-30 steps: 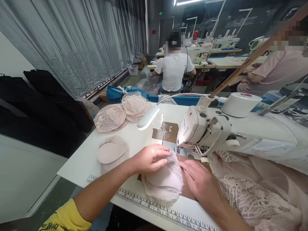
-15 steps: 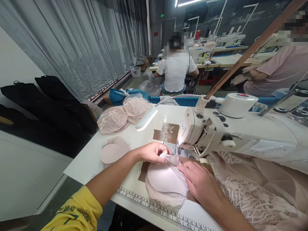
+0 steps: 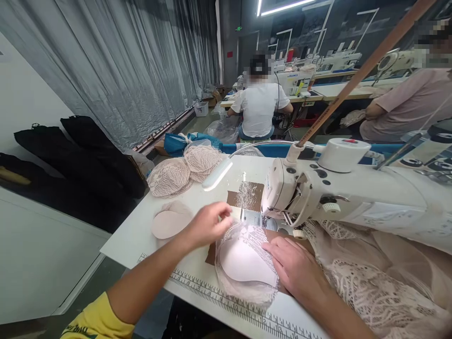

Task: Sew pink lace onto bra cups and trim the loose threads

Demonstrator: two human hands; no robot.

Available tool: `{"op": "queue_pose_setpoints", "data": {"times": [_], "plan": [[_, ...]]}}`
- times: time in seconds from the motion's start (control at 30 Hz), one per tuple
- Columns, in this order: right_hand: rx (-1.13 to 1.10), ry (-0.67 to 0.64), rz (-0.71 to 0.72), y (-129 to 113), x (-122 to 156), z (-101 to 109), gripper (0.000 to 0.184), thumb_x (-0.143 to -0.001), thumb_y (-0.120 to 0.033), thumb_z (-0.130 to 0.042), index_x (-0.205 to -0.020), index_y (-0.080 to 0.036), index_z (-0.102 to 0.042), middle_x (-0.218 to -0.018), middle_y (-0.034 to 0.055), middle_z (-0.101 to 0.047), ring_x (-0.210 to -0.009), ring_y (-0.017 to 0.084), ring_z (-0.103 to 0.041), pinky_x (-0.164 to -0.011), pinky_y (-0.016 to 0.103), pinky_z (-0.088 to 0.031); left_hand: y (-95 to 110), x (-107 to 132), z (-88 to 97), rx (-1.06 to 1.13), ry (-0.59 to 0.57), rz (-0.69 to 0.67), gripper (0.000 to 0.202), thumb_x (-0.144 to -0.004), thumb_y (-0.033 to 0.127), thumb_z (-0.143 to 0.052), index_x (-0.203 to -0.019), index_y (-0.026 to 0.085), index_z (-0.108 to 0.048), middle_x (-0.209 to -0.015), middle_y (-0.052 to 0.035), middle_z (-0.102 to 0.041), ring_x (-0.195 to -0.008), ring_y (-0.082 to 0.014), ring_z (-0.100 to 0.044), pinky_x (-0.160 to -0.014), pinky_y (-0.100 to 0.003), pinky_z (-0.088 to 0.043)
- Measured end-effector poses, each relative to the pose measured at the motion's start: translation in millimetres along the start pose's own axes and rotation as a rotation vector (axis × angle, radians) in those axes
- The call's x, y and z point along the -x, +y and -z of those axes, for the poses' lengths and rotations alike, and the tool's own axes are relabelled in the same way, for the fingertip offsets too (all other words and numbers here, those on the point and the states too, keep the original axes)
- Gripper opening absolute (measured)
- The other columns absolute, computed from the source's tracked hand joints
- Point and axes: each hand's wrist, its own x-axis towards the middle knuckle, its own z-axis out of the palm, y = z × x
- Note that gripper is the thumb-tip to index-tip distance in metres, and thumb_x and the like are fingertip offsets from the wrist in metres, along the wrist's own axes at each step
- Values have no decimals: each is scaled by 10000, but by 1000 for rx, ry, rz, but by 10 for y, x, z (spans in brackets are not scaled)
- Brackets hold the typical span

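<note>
A pale pink bra cup with lace around it [image 3: 243,261] lies in front of the sewing machine [image 3: 282,190], its upper lace edge close to the needle area. My left hand [image 3: 210,223] is raised just left of that edge, fingers loosely curled and thumb apart, with nothing visible in it. On the cup's right side rests my right hand [image 3: 294,263], fingers stretched out and tips on the lace. To the left, another pale cup piece [image 3: 171,223] lies on the white table [image 3: 130,240].
Stacked lace cups [image 3: 169,176] sit at the table's back left, beside the lit lamp [image 3: 217,175]. Lace fabric [image 3: 381,282] is heaped at the right. A ruler strip [image 3: 212,293] runs along the front edge. Two people work at machines beyond.
My left hand has let go of the lace edge and moved up and left. The folded-up edge now lies flat on the cup. My right hand has hardly moved.
</note>
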Motion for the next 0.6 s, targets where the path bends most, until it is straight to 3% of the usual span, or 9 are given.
{"op": "queue_pose_setpoints", "data": {"times": [0.13,0.23,0.33,0.5,0.6], "plan": [[-41,36,-19,-17,4,67,281,-855,-117,-380,-777,-201,-637,-704,20,-603,-676,163,-532,-618,287,-384,158,97,-386,-287,-280,-271,270,-842,268,-555,-1072,141,-620,-1189,-137,-600,-1092,-266,-557,-925,-377,-464],[12,107,-69,-21,0,90,307,-843,-106,-373,-925,-184,-658,-813,37,-655,-762,169,-572,-679,280,-425,163,68,-570,-367,-385,-403,344,-824,252,-580,-1148,138,-607,-1285,-152,-550,-1172,-284,-523,-997,-397,-434],[159,84,-55,-6,-8,66,406,-798,-68,-396,-1083,-180,-662,-837,48,-666,-749,182,-576,-667,293,-426,163,17,-599,-383,-397,-439,358,-825,270,-587,-1169,168,-591,-1209,-131,-590,-1107,-265,-560,-966,-386,-456],[276,59,-78,-2,-11,24,396,-773,-51,-462,-1032,-235,-696,-740,35,-621,-706,176,-540,-615,287,-369,168,-33,-579,-465,-260,-338,419,-858,340,-547,-1205,106,-548,-1221,-175,-556,-1125,-296,-529,-980,-430,-448],[326,51,-99,-25,-6,6,377,-784,-45,-469,-1026,-216,-702,-733,40,-622,-712,183,-542,-634,306,-367,147,-73,-591,-497,-272,-335,461,-861,338,-541,-1240,77,-524,-1275,-192,-526,-1175,-305,-503,-1020,-433,-423]]}}
